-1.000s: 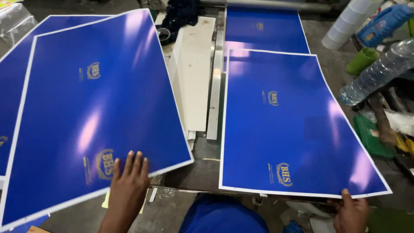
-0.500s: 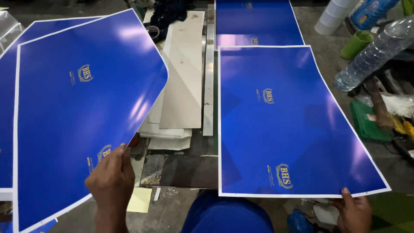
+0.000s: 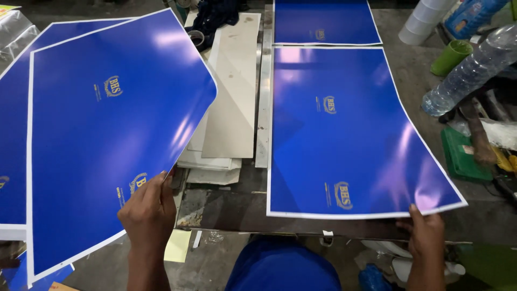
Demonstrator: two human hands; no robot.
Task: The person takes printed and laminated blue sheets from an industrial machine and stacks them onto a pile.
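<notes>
Sheets of glossy blue print cover most of the bench. Farthest left, one blue sheet point(image 3: 11, 156) lies flat, half covered by the lifted sheet point(image 3: 107, 134), which the left hand point(image 3: 148, 213) pinches at its lower right edge, fingers closed over the margin with the thumb underneath. That sheet is tilted and bowed, its right corner curling near the grey boards point(image 3: 231, 102) stacked in the middle. A hold at one edge only could let the sheet buckle and take a crease across the gloss, I judge; the curled corner could also catch on the board stack or the metal bar point(image 3: 263, 108) beside it and fold. A yellow note point(image 3: 177, 245) lies just below the hand, clear of the sheet.

Right of the bar, the flat sheet point(image 3: 350, 134) rests on the bench, its near right corner held by the right hand point(image 3: 425, 237), fingers closed on the white margin; how hard it grips I cannot tell. Its near edge reaches the bench edge, so a tug could slide it off or skew it against the far sheet point(image 3: 323, 21) lying just beyond it. Further right, a plastic bottle point(image 3: 468, 70) leans near the sheet's edge, with a green cup point(image 3: 451, 56) behind; if the bottle rolled or leaked, the print would likely be marked.
</notes>
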